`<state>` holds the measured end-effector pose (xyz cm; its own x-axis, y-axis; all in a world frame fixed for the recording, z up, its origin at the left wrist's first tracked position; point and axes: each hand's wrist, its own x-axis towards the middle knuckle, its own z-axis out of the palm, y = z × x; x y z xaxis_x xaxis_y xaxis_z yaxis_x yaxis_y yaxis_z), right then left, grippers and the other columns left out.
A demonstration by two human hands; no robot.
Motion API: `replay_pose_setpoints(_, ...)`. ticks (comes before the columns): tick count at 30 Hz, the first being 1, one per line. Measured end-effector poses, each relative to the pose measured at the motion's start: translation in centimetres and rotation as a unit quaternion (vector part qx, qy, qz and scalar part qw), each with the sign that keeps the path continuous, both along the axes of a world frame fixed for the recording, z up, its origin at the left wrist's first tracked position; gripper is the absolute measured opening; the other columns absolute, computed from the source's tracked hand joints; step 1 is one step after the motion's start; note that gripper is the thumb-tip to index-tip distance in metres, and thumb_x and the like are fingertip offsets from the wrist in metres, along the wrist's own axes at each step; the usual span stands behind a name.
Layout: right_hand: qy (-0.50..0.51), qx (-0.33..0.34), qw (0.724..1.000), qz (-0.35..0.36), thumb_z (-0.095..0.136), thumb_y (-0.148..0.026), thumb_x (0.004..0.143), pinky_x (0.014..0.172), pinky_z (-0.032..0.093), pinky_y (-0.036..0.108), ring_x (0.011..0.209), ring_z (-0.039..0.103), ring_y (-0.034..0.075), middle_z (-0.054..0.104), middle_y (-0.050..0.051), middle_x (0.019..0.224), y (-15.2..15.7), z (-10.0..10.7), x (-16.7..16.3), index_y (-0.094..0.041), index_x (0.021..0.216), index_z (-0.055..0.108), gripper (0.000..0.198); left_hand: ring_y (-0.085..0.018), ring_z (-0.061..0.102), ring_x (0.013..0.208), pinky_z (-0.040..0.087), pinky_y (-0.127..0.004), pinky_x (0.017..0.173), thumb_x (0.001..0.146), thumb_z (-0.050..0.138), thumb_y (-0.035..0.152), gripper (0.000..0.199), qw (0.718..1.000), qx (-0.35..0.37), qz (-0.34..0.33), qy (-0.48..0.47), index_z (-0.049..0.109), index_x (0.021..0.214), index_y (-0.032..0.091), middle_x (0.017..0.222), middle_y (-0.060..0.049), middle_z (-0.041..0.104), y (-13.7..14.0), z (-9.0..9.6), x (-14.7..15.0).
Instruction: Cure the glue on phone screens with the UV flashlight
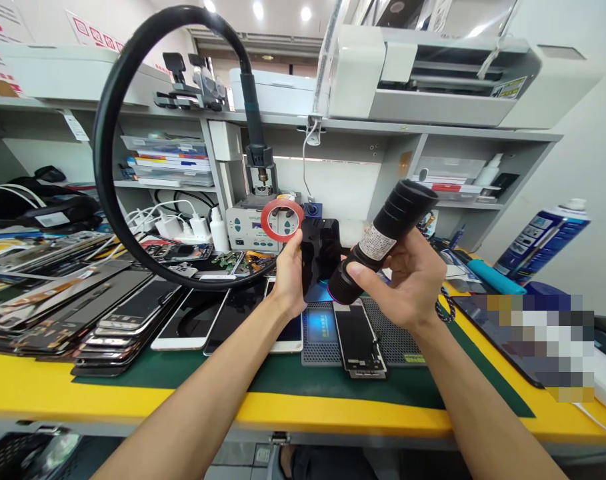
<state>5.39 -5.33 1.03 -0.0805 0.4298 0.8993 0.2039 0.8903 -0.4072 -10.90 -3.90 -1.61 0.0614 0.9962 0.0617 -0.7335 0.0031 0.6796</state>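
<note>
A black flashlight with a white label lies tilted in my right hand, its thumb pressed along the barrel. The flashlight's purple-rimmed lens end points down and left, and bluish light falls near it. My left hand grips the left edge of a glossy black phone, held up with its dark face toward me. Just above the left thumb shows a red tape roll; whether the thumb touches it I cannot tell. Below, a detached phone screen lies on a grey perforated mat.
Stacked phone screens lie at left, with white-framed phones beside them. A thick black hose loops from a control box. At right stand a blue spray can and a cyan tool. A shelf carries a large white machine.
</note>
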Motion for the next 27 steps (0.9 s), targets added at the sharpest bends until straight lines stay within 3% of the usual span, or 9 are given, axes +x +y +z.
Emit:
replay_pose_setpoints(5,0.039,0.024,0.998,-0.04,0.08,-0.025,0.071,0.047,0.053,0.026,0.068,0.062,0.016,0.063,0.003,0.084,0.0,0.4,-0.4,-0.021,0.102,0.06,0.037,-0.029,0.072,0.096,0.057,-0.042,0.085,0.089,0.057,0.057,0.053,0.999,-0.004,-0.033,-0.002,0.064,0.13,0.023,0.104,-0.007,0.076,0.1,-0.2,0.0)
replay_pose_setpoints(9,0.128,0.042,0.99,-0.047,0.082,-0.026,0.071,0.066,0.062,0.037,0.082,0.067,0.023,0.064,0.007,0.093,0.5,0.3,-0.8,-0.022,0.107,0.058,0.043,-0.031,0.073,0.085,0.059,-0.044,0.075,0.092,0.048,0.06,0.057,0.995,0.002,-0.094,0.017,0.069,0.12,0.015,0.094,-0.012,0.076,-0.2,0.0,0.1)
replay_pose_setpoints(12,0.162,0.056,0.984,-0.047,0.082,-0.025,0.072,0.083,0.061,0.045,0.091,0.068,0.025,0.064,0.007,0.098,0.9,0.2,-0.8,-0.021,0.106,0.056,0.043,-0.031,0.073,0.077,0.058,-0.043,0.069,0.095,0.038,0.062,0.064,0.992,-0.004,-0.121,0.033,0.072,0.11,0.011,0.089,-0.016,0.076,-0.5,0.3,0.1)
replay_pose_setpoints(16,0.174,0.064,0.981,-0.051,0.082,-0.026,0.073,0.088,0.06,0.045,0.095,0.068,0.025,0.064,0.006,0.098,1.3,0.1,-0.8,-0.021,0.107,0.056,0.043,-0.028,0.071,0.068,0.057,-0.04,0.064,0.095,0.035,0.063,0.067,0.991,0.004,-0.123,0.05,0.074,0.101,0.009,0.089,-0.017,0.075,-0.5,0.4,0.1)
replay_pose_setpoints(21,0.185,0.066,0.98,-0.02,0.08,-0.024,0.075,0.089,0.06,0.042,0.096,0.067,0.022,0.062,0.006,0.1,1.6,0.4,-0.8,-0.021,0.11,0.054,0.043,-0.032,0.072,0.079,0.058,-0.043,0.068,0.094,0.037,0.063,0.066,0.989,0.025,-0.135,0.046,0.073,0.103,0.009,0.092,-0.018,0.075,-0.4,0.1,0.0)
replay_pose_setpoints(27,0.195,0.074,0.977,-0.046,0.08,-0.028,0.076,0.086,0.061,0.042,0.095,0.067,0.023,0.062,0.007,0.101,1.8,0.6,-0.6,-0.021,0.111,0.052,0.045,-0.033,0.072,0.082,0.058,-0.044,0.073,0.092,0.044,0.064,0.062,0.988,0.027,-0.145,0.044,0.073,0.105,0.011,0.091,-0.016,0.075,-0.5,0.0,0.0)
